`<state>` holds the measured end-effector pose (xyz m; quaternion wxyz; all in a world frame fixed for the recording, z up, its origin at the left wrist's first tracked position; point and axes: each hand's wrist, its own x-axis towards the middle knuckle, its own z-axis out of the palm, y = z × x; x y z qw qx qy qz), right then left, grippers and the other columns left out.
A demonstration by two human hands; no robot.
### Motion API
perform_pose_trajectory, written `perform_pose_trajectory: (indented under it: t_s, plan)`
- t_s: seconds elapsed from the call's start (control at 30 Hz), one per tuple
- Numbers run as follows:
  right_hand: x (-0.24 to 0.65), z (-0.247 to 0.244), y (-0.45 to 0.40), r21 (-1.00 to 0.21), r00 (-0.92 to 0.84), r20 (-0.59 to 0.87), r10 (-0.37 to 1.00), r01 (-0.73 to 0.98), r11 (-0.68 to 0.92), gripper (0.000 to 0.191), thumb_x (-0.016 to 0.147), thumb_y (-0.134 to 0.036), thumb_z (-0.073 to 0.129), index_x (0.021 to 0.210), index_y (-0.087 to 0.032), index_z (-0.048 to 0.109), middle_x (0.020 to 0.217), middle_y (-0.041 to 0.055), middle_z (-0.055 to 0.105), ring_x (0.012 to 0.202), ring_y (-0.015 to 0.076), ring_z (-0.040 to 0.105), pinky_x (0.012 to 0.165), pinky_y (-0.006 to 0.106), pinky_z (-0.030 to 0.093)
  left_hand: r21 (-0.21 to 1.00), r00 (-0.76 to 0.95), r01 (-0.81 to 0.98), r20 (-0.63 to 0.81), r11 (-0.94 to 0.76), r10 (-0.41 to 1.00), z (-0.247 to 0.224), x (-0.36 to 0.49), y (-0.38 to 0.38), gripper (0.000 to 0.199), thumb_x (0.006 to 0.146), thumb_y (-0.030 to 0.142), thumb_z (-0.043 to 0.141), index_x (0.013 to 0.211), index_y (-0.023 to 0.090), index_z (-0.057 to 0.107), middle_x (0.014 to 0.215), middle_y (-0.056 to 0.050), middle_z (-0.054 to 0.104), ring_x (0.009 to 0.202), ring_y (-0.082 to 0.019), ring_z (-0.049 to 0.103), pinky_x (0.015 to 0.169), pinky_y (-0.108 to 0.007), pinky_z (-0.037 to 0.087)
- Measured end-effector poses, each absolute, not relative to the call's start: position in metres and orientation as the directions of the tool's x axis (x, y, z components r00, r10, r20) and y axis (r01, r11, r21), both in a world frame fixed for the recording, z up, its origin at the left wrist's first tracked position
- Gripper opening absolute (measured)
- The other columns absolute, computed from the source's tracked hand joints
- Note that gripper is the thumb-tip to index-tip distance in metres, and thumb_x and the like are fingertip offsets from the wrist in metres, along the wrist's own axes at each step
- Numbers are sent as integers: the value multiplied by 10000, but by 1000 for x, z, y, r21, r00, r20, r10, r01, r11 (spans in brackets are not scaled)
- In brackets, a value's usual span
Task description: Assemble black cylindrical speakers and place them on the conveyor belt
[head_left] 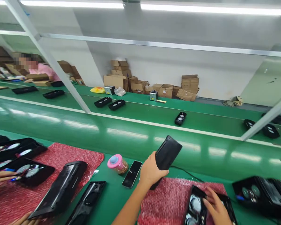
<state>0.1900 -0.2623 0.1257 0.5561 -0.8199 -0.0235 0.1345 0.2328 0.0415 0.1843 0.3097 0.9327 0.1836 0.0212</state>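
Observation:
My left hand (152,170) is wrapped around a black plastic speaker case (168,153), lifted and tilted above the bench. My right hand (216,206) is at the lower right, its bent fingers gripping the inner edge of an open black speaker housing (194,204). Round silver drivers show inside that housing. Part of another black piece (228,204) lies under and beside this hand. Beneath both hands is a red bubble-wrap sheet (165,195).
A co-worker's hands (2,179) handle black cases on another red sheet (72,151) at left. A phone (132,174) and a pink-lidded jar (118,164) stand near my left arm. More cases (262,193) sit at right. Beyond, a green conveyor (145,117) carries several housings.

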Motion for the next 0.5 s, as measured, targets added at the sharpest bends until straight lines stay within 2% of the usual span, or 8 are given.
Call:
perform_pose_trajectory:
  t_s: [0.07,0.13,0.2,0.23,0.3,0.4,0.43,0.5]
  plan:
    - [173,131,-247,-967,980,-105,170,-61,-246,701,805,-481,581,1398,-296,257,1395,130,391,1217,331,480,969,526,450,627,956,249,-36,-738,293,196,195,8,838,488,413,752,1249,237,447,1203,-126,596,1103,-351,561,914,-427,430]
    - [161,150,-246,-949,996,88,31,93,-302,815,802,-499,567,1446,-277,121,1479,134,247,1331,336,329,1052,557,346,631,984,133,9,-764,179,202,164,-14,799,504,356,731,1251,254,466,1198,-122,600,1102,-355,556,939,-440,415]
    - [152,177,-259,-829,951,301,-68,226,-511,832,763,-492,635,1436,-238,216,1482,142,241,1370,351,228,1125,577,177,574,999,-34,38,-818,-15,205,139,-26,805,504,299,712,1271,240,474,1228,-140,584,1122,-365,539,979,-453,387]
    - [149,190,-269,-760,933,360,-7,289,-583,783,738,-473,672,1397,-237,322,1458,133,306,1365,352,237,1136,570,140,527,990,-137,36,-839,-139,205,129,-31,831,493,262,707,1288,227,468,1262,-152,563,1146,-376,521,1004,-465,365]
    - [145,206,-286,-731,938,240,249,343,-590,733,678,-419,737,1330,-247,452,1403,114,424,1319,354,330,1126,563,182,422,915,-372,14,-827,-404,206,114,-39,912,448,152,695,1323,203,442,1329,-174,513,1197,-408,476,1050,-504,310]
    - [144,200,-288,-837,796,-160,583,203,-507,855,525,-362,828,1301,-218,501,1367,132,488,1262,387,410,1081,576,267,358,689,-673,-15,-647,-725,206,105,-54,1005,379,0,674,1334,197,433,1356,-198,488,1229,-434,441,1085,-543,254]
    - [141,192,-283,-869,715,-238,657,145,-472,900,473,-339,846,1294,-207,501,1350,132,505,1242,387,431,1072,569,285,370,617,-730,-5,-575,-787,207,104,-57,1010,374,-23,674,1329,205,439,1344,-195,502,1227,-427,447,1098,-547,234]
    - [133,170,-271,-936,641,-272,718,-3,-352,900,430,-275,830,1263,-187,501,1300,106,545,1184,351,485,1049,519,339,418,554,-767,48,-487,-831,210,105,-60,967,420,-19,675,1322,247,451,1333,-157,529,1241,-394,454,1131,-551,166]
